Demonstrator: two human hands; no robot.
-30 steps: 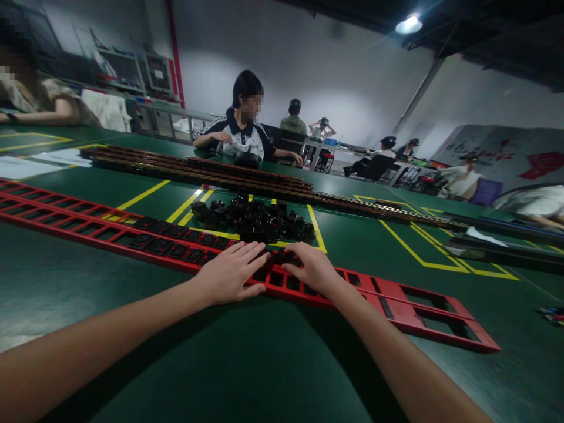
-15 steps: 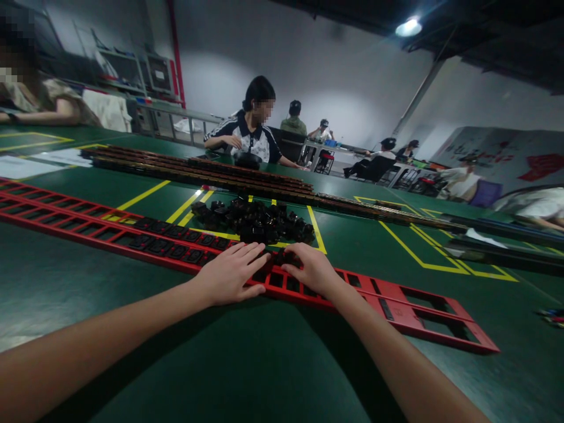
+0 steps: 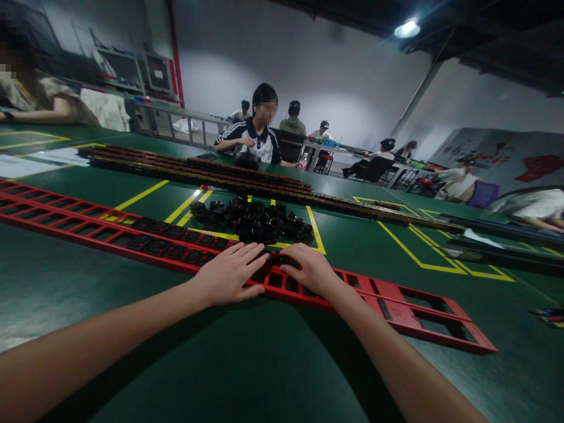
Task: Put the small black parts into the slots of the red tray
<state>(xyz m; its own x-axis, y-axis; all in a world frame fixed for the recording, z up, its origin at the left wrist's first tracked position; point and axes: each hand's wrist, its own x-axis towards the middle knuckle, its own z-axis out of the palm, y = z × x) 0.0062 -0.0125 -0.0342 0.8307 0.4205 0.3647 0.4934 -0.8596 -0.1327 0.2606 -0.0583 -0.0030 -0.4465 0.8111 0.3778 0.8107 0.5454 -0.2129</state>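
Observation:
A long red frame with two rows of rectangular openings lies across the table before me. Several black power sockets sit in its openings left of my hands. My left hand rests over the frame, palm down, with fingers stretched out and thumb apart. Beside it, my right hand has curled fingers and thumb on a black socket, mostly hidden by the fingers, at the frame's far row. Just beyond my hands lies a heap of loose black sockets.
Long dark metal strips lie behind the heap. Dark rails extend at the right, with coloured items near the edge. Yellow tape marks the green table. A person sits opposite; another is at far left.
My right fingers have shifted slightly left and down against the frame, covering more of the socket. My left hand stays in place. The person opposite has moved slightly right.

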